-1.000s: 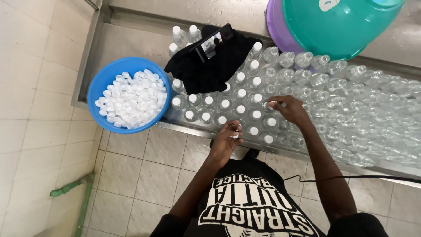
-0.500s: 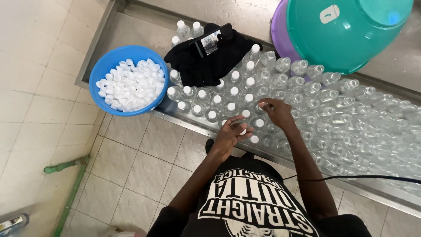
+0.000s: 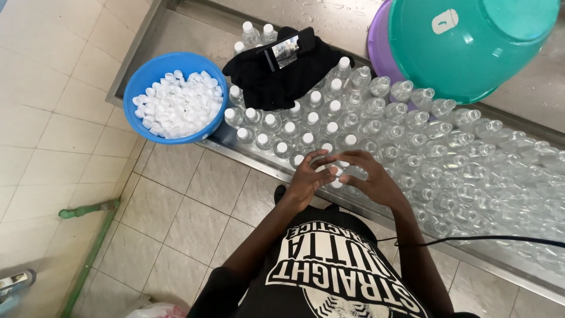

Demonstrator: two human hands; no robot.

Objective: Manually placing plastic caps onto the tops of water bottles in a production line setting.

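Both hands, left hand (image 3: 307, 176) and right hand (image 3: 366, 178), close on one bottle (image 3: 335, 179) (capping step, I judge); another white cap (image 3: 176, 106) is needed next.

Left hand (image 3: 307, 178) and right hand (image 3: 366, 176) meeting over a white cap (image 3: 335, 171) at the near tray (image 3: 247, 154) edge, clear bottles (image 3: 412, 141) in rows, blue bowl (image 3: 140, 82) of caps (image 3: 176, 105) left, black cloth (image 3: 282, 76), teal basin (image 3: 471, 41) behind.
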